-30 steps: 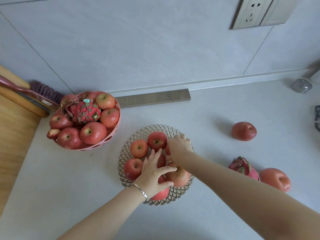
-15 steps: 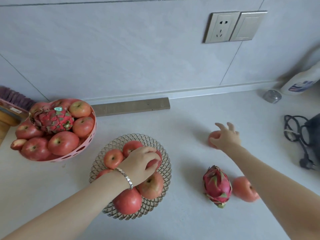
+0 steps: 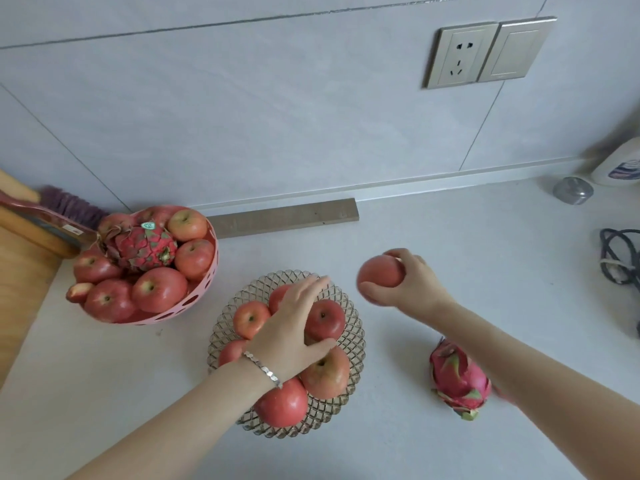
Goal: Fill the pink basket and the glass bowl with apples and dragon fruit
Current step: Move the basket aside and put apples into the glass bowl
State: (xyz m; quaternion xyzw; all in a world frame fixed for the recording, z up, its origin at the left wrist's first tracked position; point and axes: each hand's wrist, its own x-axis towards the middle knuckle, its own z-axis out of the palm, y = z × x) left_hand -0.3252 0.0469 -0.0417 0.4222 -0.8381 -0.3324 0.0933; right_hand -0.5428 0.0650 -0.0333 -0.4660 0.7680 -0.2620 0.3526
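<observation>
The glass bowl point(image 3: 352, 344) stands in the middle of the counter with several red apples in it. My left hand point(image 3: 292, 329) lies flat on those apples, fingers spread, holding nothing. My right hand point(image 3: 408, 284) is raised just right of the bowl and grips a red apple point(image 3: 380, 271). The pink basket point(image 3: 204, 289) at the left is heaped with apples and one dragon fruit point(image 3: 145, 247). A second dragon fruit point(image 3: 459, 379) lies on the counter under my right forearm, which hides whatever lies behind it.
A wooden strip point(image 3: 284, 216) lies along the wall behind the bowl. A brush point(image 3: 65, 206) and a wooden board point(image 3: 20, 271) are at the left. A metal cap point(image 3: 572, 190), a white bottle point(image 3: 620, 164) and a dark cable point(image 3: 620, 258) sit at the right.
My right hand has closed on the apple at the right and lifted it toward the bowl. My left hand has opened flat over the apples in the bowl.
</observation>
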